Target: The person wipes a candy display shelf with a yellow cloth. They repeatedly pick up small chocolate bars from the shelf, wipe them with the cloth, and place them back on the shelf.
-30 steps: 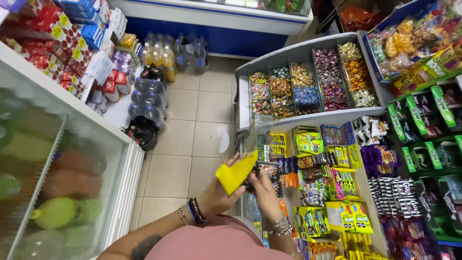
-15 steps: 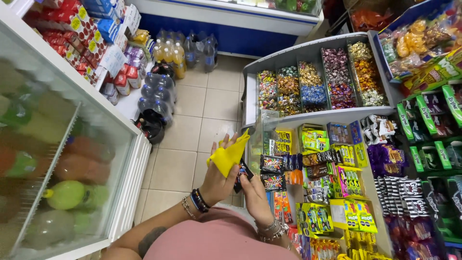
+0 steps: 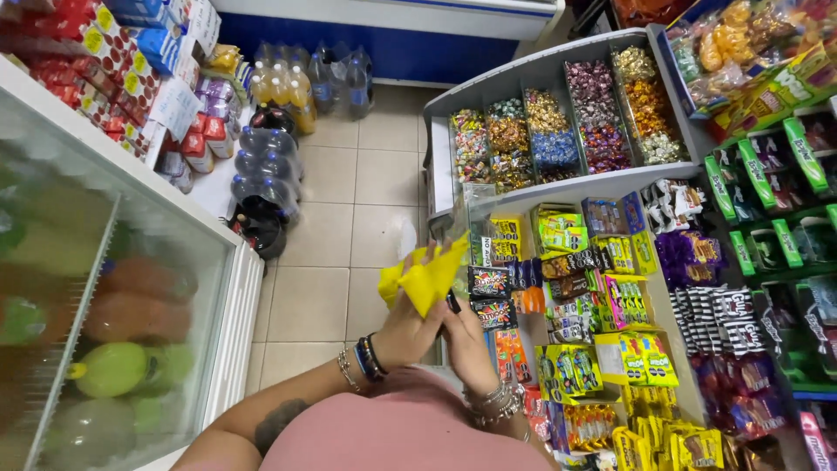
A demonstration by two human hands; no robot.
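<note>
Yellow cloth [image 3: 425, 277] — crumpled, bunched between both hands, corners upward

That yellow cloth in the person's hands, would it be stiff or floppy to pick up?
Probably floppy: the yellow cloth bunches and folds between the left hand and right hand. Likely light, since its corners stick up unsupported. It seems unlikely to slip.

- Beige tiled floor [image 3: 349, 218] running up the middle, evenly lit.
- Glass-fronted fridge [image 3: 113, 305] on the left, white frame.
- Grey tilted sweet bins [image 3: 558, 122] on the right, packed snack shelves [image 3: 628, 305] below.
- Blue counter front [image 3: 410, 52] at the far end.
</note>
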